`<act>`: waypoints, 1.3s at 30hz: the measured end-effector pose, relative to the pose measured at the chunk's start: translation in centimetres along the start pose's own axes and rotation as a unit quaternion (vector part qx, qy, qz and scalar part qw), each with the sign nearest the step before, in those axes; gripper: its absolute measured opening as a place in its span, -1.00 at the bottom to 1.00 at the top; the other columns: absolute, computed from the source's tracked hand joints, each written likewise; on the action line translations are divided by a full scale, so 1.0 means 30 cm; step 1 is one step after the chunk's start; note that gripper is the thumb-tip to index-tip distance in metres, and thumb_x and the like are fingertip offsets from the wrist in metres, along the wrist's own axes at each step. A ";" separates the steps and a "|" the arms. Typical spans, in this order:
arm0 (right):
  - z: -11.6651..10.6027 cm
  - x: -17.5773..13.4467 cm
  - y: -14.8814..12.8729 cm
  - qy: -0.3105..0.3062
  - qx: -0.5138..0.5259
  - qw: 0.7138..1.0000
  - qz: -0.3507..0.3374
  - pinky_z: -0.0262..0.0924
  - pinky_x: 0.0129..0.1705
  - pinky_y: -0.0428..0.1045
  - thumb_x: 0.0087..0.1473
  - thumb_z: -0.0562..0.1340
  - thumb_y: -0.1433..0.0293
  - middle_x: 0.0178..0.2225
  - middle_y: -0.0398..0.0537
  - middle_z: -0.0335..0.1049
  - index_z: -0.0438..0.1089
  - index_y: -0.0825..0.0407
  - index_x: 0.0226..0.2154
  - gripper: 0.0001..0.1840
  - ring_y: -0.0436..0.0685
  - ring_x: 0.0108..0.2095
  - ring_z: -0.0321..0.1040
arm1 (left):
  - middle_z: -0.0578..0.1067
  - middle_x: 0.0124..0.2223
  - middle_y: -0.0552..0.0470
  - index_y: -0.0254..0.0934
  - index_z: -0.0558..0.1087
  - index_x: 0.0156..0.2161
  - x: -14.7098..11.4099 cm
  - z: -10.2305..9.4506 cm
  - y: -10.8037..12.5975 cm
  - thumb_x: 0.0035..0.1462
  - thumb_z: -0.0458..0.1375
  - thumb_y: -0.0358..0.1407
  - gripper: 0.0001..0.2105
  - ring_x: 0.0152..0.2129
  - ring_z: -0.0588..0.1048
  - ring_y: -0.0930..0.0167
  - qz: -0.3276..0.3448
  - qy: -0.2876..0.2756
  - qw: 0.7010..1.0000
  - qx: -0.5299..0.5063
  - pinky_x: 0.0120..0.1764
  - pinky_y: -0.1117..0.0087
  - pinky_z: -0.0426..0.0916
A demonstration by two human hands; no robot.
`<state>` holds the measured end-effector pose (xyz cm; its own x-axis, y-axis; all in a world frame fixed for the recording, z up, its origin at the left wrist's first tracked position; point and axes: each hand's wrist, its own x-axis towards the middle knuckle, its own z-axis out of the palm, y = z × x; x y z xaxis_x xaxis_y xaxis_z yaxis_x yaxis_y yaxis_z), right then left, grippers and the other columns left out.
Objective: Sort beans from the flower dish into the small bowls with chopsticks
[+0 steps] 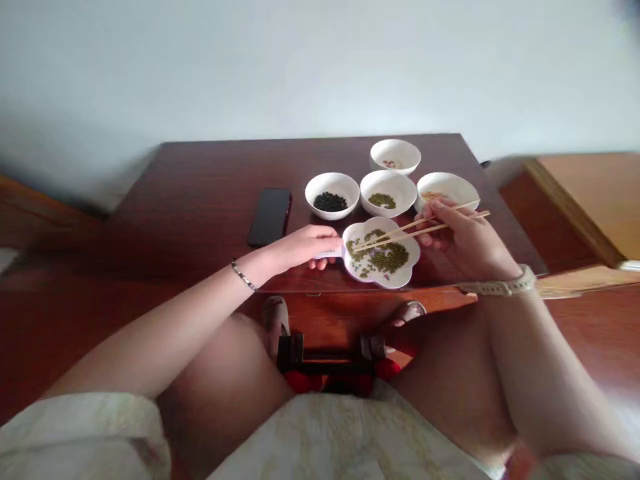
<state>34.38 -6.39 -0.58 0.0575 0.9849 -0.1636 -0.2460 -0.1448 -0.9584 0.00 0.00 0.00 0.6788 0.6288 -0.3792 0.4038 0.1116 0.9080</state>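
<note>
My left hand (314,245) is closed round the short handle of a white, flower-shaped dish (411,272) at the table's front edge. Small green beans (390,257), like mung beans, are spread over the dish's bottom. In my right hand (460,239) is a pair of wooden chopsticks (407,233), held from the right. Their tips reach down among the beans at the dish's left side; whether a bean is between them is too small to tell. Just behind the dish stands a white bowl (389,181) with some green beans in it.
A bowl (333,183) of black beans stands left of the green-bean bowl. Another bowl (450,183), partly behind my right hand, holds yellowish pieces. A bowl (396,150) with a few pale brown pieces is at the back. A dark phone (270,217) lies on the brown table (210,193).
</note>
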 end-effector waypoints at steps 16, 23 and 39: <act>0.006 0.004 0.006 -0.002 -0.053 0.998 -0.017 0.32 -0.58 0.01 0.37 0.66 0.09 -0.37 -0.01 0.61 0.62 -0.10 -0.33 -0.62 0.10 -0.48 0.42 | 0.56 -0.22 0.07 -0.31 0.57 -0.03 -0.011 0.002 0.002 0.69 0.23 -0.19 -0.78 -0.42 0.48 0.52 -0.003 0.008 1.000 -0.009 -0.34 0.47 0.34; 0.011 -0.008 -0.001 0.008 -0.060 0.998 -0.024 0.37 -0.50 0.04 0.41 0.65 0.06 -0.36 0.00 0.57 0.60 -0.07 -0.33 -0.57 0.09 -0.44 0.42 | 0.57 -0.26 0.05 -0.30 0.58 -0.07 -0.013 0.006 0.015 0.65 0.25 -0.25 -0.81 -0.44 0.48 0.50 -0.010 0.018 1.000 -0.008 -0.35 0.48 0.34; 0.001 -0.004 -0.003 0.000 -0.067 0.997 -0.024 0.25 -0.56 -0.03 0.48 0.59 0.11 -0.39 -0.03 0.53 0.61 -0.08 -0.34 -0.60 0.07 -0.45 0.38 | 0.57 -0.26 0.06 -0.29 0.57 -0.07 -0.017 0.009 0.020 0.64 0.24 -0.24 -0.81 -0.43 0.49 0.50 -0.010 0.019 1.000 -0.011 -0.35 0.50 0.34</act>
<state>34.36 -6.49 -0.46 0.0655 0.9909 -0.1175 -0.1123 -0.1097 -0.9876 0.06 -0.46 0.71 0.6473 0.6547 -0.3903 0.4031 0.1406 0.9043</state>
